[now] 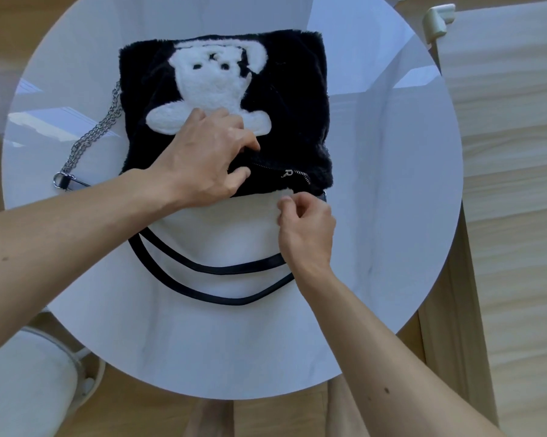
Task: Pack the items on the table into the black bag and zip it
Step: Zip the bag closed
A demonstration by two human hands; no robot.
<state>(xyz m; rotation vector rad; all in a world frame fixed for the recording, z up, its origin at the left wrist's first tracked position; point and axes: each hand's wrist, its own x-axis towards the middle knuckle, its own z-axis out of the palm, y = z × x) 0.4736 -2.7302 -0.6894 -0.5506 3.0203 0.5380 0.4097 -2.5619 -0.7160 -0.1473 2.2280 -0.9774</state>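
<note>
A black furry bag (291,99) with a white bear patch lies flat on the round white table (392,216), its zipped mouth facing me. The zipper is partly apart, with the silver pull (286,174) near the right end. My left hand (203,152) rests on the bag and grips the upper edge of the mouth, lifting it. A flat white item (221,222) lies at the mouth, its far edge at or just under the opening. My right hand (307,228) pinches that item's right corner. Two black handle straps (221,269) curve across the item's near side.
A silver chain strap (92,137) with a clasp trails off the bag's left side toward the table's left edge. A white-cushioned chair (29,383) stands at the lower left. Wooden floor and a pale panel lie to the right of the table.
</note>
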